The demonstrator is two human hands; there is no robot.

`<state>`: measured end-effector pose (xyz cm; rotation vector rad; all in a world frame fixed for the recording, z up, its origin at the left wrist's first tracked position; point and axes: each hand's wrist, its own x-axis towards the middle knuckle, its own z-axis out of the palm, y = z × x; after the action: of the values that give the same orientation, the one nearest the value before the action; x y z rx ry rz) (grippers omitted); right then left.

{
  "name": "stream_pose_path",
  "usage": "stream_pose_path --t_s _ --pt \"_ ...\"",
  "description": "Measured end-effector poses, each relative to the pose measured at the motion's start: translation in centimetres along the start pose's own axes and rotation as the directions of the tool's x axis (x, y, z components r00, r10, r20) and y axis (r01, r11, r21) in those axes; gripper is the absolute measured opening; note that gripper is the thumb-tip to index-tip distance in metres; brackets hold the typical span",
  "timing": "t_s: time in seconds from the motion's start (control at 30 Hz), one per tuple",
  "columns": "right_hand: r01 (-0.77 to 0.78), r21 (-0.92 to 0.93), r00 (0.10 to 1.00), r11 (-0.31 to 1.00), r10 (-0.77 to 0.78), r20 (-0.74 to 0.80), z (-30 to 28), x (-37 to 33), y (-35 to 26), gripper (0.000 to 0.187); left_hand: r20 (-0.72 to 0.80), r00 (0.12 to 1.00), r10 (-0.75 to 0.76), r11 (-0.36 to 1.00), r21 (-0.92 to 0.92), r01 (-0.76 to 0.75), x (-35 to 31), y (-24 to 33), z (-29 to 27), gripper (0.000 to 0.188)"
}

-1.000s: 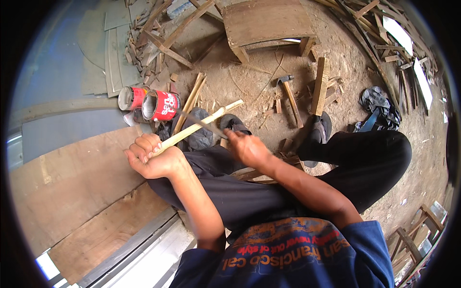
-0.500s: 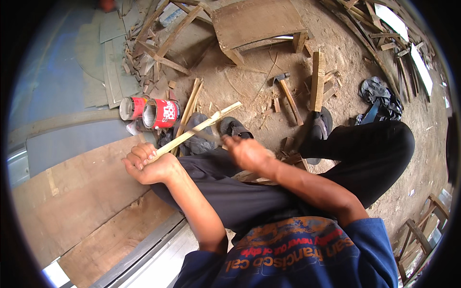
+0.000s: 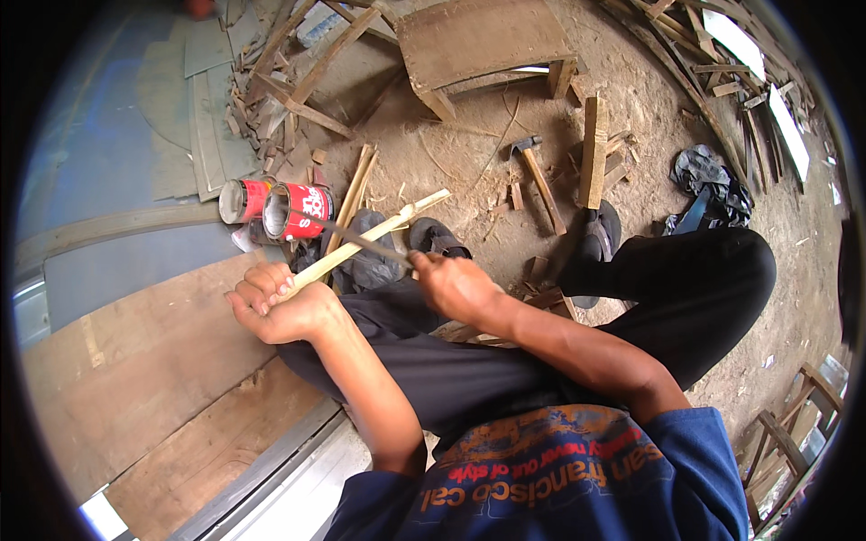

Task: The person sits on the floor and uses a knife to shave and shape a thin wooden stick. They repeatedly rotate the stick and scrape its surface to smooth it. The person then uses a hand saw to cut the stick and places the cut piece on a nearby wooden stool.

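My left hand (image 3: 275,307) grips the near end of a pale wooden stick (image 3: 379,236) that slants up and to the right over my lap. My right hand (image 3: 454,284) is closed on the handle of a thin dark blade (image 3: 347,232), which reaches left across the stick's middle and lies on it. I sit with dark trousers (image 3: 631,298) and a blue shirt (image 3: 559,478) low in the picture.
Two red tin cans (image 3: 280,206) lie on their sides left of the stick. A hammer (image 3: 538,171), a short plank (image 3: 593,149) and wood scraps lie on the dirt ground ahead. A wooden stool (image 3: 478,45) stands at the top. Brown boards (image 3: 135,379) lie at my left.
The blade in my right hand now reaches farther left across the stick. My left hand still holds the stick at about the same slant. The view has shifted slightly.
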<state>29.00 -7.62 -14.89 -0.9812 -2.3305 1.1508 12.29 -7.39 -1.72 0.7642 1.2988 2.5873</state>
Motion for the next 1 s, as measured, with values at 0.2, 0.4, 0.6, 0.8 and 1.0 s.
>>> stream_pose_path --t_s 0.2,0.4,0.6,0.8,1.0 --pt "-0.232 -0.185 0.961 0.955 0.254 0.107 1.9 1.3 6.1 0.025 0.007 1.0 0.003 1.0 0.0 -0.003 0.1 0.2 0.3 0.042" --pt "-0.203 0.092 0.979 0.975 0.204 0.003 3.2 1.5 6.4 0.019 0.019 0.999 -0.026 0.998 -0.048 0.027 0.8 0.0 -0.1 0.042" --pt "-0.01 -0.068 1.0 0.998 0.01 0.009 0.3 0.1 0.7 0.042 -0.003 1.0 0.01 1.0 -0.03 -0.01 0.1 -0.4 0.6 0.042" --pt "-0.274 -0.207 0.958 0.939 0.286 0.029 2.5 2.0 7.2 0.017 0.012 1.0 -0.021 0.999 -0.037 0.021 0.2 -0.3 1.3 0.042" --pt "-0.235 0.118 0.972 0.965 0.234 0.022 3.7 2.1 7.3 0.025 -0.045 0.998 -0.039 0.999 -0.02 0.038 1.0 0.0 0.0 0.042"
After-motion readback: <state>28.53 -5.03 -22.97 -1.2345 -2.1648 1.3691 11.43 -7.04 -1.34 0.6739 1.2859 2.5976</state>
